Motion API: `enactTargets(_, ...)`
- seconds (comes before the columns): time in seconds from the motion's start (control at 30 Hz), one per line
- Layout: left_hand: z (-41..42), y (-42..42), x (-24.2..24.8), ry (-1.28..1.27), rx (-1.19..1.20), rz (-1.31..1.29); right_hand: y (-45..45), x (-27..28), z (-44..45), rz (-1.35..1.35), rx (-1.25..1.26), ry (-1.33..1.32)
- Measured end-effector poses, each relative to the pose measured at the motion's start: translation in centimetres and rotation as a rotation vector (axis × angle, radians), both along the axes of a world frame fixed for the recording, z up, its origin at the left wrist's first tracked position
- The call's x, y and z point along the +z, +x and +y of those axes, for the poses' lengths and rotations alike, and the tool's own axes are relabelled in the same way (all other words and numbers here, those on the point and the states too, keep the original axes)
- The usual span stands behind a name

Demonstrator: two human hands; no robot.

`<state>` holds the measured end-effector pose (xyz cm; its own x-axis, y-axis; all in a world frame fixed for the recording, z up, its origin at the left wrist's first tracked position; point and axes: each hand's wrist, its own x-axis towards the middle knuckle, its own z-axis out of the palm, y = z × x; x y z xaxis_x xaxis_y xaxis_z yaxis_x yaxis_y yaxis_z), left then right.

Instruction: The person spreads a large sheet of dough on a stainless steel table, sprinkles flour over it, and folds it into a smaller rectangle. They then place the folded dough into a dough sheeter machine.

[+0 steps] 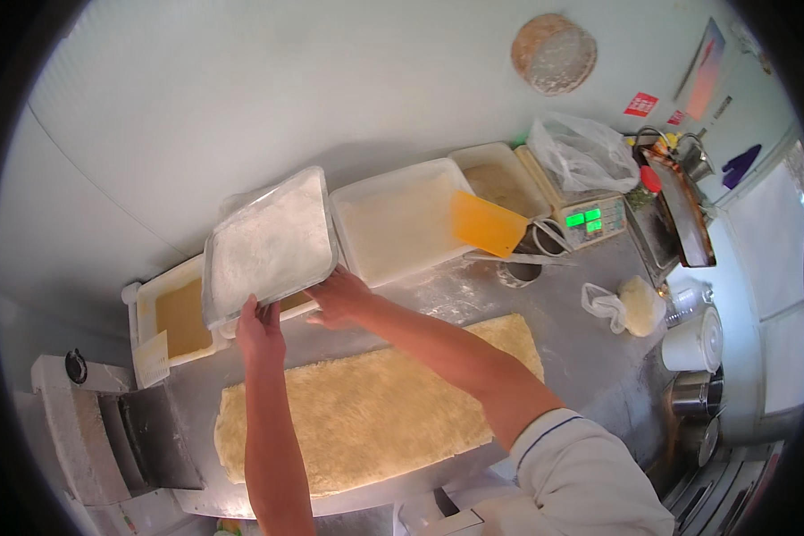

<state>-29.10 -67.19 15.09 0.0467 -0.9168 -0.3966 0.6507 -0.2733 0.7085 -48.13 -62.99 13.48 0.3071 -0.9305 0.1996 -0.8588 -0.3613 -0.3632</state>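
A metal tray (275,241) with a whitish, floury surface is tilted over the bins at the back of the worktop. My left hand (260,327) grips its near edge, thumb on the rim. At its near right corner, my right hand (340,298) holds the tray from below, and part of the fingers is hidden. Beneath my forearms a long flat sheet of dough (375,415) with a golden, grainy top lies on the metal worktop (576,301). Under and left of the tray, a white bin (149,295) holds tan powder.
A flour-filled bin (395,221) with a yellow scraper (489,224) stands right of the tray. Beyond are a lit digital scale (593,218), a metal cup (519,273), a bagged pale lump (640,308) and a white bucket (690,340). A dough-sheeting machine (84,429) stands at left.
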Motion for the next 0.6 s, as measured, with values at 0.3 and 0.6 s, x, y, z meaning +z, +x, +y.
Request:
enactTargets(0.3, 0.9, 1.6, -4.1, 0.113, -0.158, -0.261, -12.1, 1.5, 8.0, -0.409, -0.440, 0.103)
enactTargets(0.6, 6.0, -12.3, -1.9, -0.059, -0.392, -0.408, -18.1, -3.9, -4.1, -1.513, -0.877, 0.215)
